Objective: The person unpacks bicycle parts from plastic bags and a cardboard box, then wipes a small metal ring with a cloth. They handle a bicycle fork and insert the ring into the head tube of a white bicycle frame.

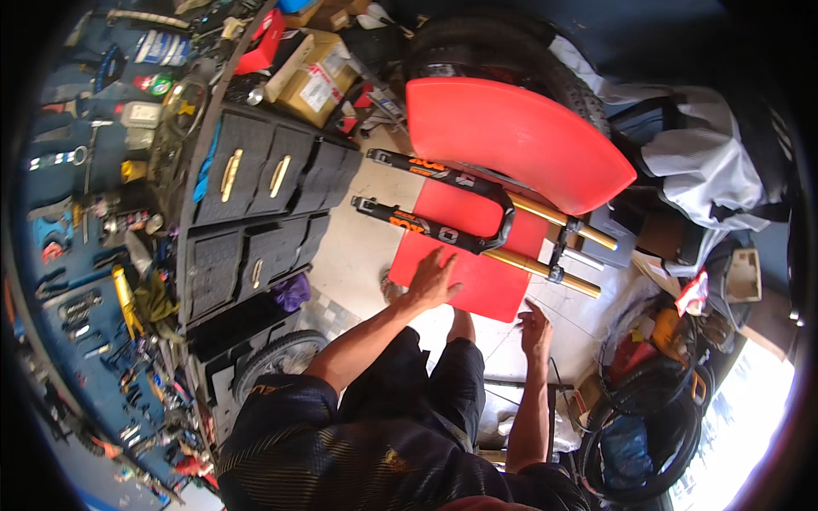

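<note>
The left hand (432, 281) was laid flat, fingers spread, on the red chair seat's (477, 255) near edge, steadying it beneath the suspension fork (460, 213) (right hand (535, 328) loosely open, empty, alongside).

Daylight pours in from the lower right of the frame, where the floor is blown out to white glare. The centre is evenly lit and fairly sharp; the red board (511, 136) at upper centre shows saturated colour with a soft sheen. The left side is dimmer and bluish. Fisheye bending curves the drawers (256, 204) at left, and the rim falls to black with smeared detail.
</note>
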Demonstrator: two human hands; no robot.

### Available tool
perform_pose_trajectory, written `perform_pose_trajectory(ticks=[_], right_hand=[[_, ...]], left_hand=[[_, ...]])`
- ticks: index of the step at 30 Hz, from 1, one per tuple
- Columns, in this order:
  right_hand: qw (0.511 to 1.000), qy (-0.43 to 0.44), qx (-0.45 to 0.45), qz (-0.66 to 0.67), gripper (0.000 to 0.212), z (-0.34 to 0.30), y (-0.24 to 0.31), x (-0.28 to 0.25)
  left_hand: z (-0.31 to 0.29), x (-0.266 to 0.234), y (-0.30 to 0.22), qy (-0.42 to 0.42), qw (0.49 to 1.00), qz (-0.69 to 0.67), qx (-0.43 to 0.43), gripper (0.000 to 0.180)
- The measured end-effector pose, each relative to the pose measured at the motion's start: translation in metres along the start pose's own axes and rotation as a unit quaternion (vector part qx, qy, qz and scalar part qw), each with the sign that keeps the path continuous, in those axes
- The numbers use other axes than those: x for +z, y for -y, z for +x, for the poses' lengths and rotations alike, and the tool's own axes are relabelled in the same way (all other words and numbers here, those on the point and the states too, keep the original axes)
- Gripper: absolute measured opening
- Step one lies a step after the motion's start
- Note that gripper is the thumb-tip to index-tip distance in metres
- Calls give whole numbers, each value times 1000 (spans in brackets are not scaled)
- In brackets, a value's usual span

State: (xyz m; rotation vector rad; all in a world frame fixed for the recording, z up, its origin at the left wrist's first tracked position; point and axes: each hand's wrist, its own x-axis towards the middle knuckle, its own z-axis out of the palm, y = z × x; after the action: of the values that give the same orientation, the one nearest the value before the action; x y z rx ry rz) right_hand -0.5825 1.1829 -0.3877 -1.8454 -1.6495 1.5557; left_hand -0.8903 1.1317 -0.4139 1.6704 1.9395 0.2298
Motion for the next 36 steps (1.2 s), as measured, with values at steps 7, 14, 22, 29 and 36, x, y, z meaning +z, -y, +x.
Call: perform_pose_trajectory(ticks=[7,14,22,29,36], right_hand=[[995,-4,95,-25,21,-47,-19,55],[986,98,112,-71,32,-100,-21,25],[970,74,207,-103,35,-109,-55,-40],[974,135,151,-105,34,-110,-77,-44],[952,252,121,-122,31,-118,-116,-47]], left_hand=[[96,15,3,-10,998,-60,36,84],[197,72,-41,71,948,-252,-182,71],[196,102,-37,109,930,-255,-240,60],[118,61,-63,66,944,-171,-273,61],[13,-11,-91,49,946,-194,-256,62]])
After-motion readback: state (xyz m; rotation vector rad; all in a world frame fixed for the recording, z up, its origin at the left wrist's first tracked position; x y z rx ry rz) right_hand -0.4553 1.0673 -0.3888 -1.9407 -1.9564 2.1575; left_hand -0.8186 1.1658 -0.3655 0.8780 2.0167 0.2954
